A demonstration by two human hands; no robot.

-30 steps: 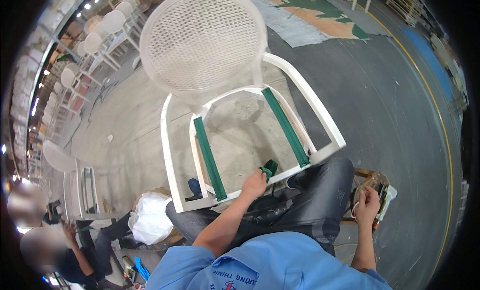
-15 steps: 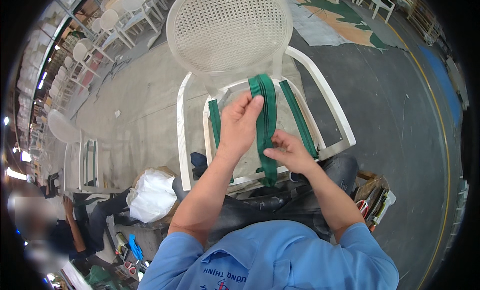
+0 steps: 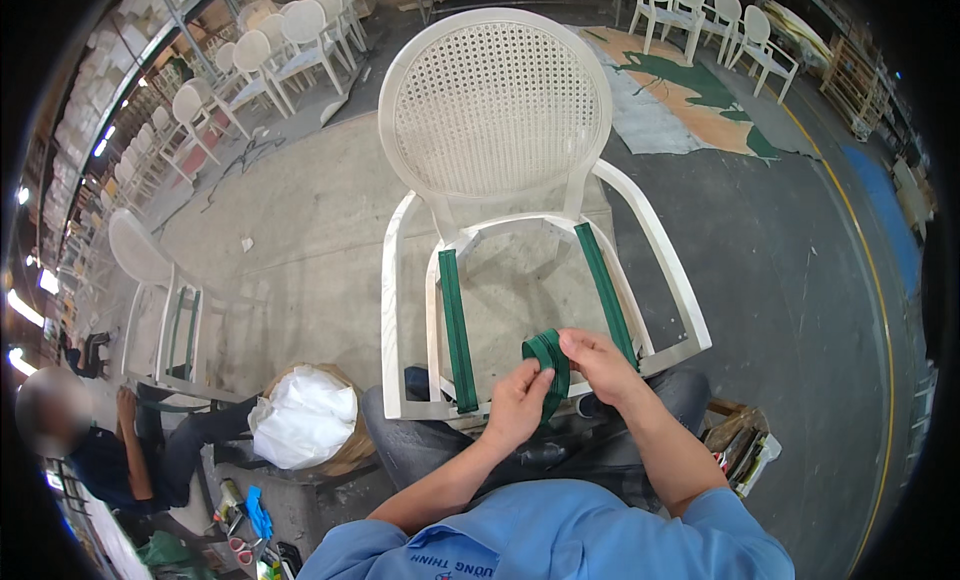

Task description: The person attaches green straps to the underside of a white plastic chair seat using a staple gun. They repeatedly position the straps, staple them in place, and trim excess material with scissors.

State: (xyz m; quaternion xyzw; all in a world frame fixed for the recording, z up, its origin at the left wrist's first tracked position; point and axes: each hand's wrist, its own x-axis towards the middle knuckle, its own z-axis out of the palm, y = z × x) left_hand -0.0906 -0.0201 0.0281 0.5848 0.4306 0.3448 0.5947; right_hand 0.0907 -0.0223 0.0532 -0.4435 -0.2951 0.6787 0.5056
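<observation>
A white armchair frame with a round perforated back stands in front of me. Its seat is an open ring. One green webbing strap runs from back to front along the seat's left side, and another strap along its right. Over the front of the seat I hold a looped length of green elastic webbing. My left hand pinches it from the lower left. My right hand grips its upper right part, fingers closed. The webbing's lower end is partly hidden behind the left hand.
On the left, a white sack sits beside my leg, near scissors and other tools. Farther left a person sits by another chair. A box of tools stands at my right. Rows of white chairs fill the back left.
Both hands have come down and toward me, from over the seat's middle to its front. The long hanging webbing is now gathered into a smaller loop. The view has tilted upward.
</observation>
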